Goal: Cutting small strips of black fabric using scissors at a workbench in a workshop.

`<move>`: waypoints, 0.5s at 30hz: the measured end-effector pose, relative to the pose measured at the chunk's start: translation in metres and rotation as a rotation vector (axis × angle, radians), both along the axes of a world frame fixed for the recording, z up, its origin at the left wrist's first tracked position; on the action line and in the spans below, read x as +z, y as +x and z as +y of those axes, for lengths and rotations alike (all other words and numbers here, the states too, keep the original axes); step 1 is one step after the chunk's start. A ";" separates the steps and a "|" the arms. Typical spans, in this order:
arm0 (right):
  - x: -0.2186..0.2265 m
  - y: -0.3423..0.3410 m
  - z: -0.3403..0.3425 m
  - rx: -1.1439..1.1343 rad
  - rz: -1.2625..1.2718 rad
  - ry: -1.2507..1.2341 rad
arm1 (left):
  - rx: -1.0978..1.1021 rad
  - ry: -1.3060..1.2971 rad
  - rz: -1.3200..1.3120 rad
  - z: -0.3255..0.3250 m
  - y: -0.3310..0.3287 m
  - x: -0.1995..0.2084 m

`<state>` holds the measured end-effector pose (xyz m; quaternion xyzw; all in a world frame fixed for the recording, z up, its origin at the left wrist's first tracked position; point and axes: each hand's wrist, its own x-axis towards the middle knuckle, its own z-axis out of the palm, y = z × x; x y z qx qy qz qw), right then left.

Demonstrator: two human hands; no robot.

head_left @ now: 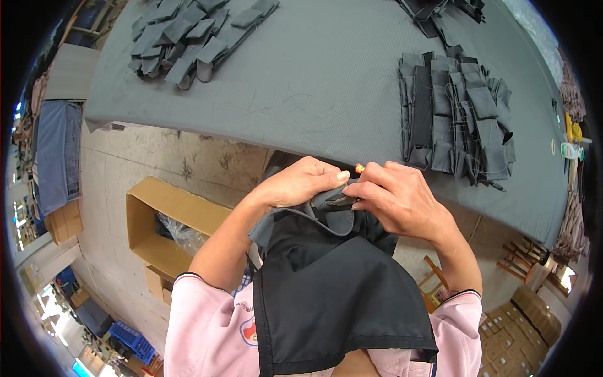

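Note:
Just in front of the table's near edge, my left hand pinches a grey fabric band between thumb and fingers. My right hand is closed on the same band, close beside the left thumb. A small orange and yellow thing pokes out above the right hand's curled fingers; its kind is hidden. Below the hands, a black cloth with a stitched edge drapes over my chest and lap. The band curves in a loop along the top of this cloth.
A grey-covered table fills the far side. Folded dark fabric strips lie in a pile at far left and a stack at right. An open cardboard box with clear plastic stands left on the floor; a wooden stool stands right.

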<state>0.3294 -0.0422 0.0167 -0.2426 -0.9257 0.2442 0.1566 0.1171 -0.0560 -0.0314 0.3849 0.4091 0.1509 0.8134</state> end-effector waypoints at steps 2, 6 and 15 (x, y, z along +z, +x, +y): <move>-0.003 -0.001 -0.001 0.002 0.018 -0.008 | -0.001 0.009 0.000 -0.002 -0.001 -0.004; -0.008 0.000 -0.003 -0.006 0.037 -0.014 | 0.012 0.017 -0.026 -0.004 0.000 -0.011; -0.015 0.000 -0.012 -0.046 0.037 -0.094 | 0.034 0.029 -0.020 -0.007 0.006 -0.014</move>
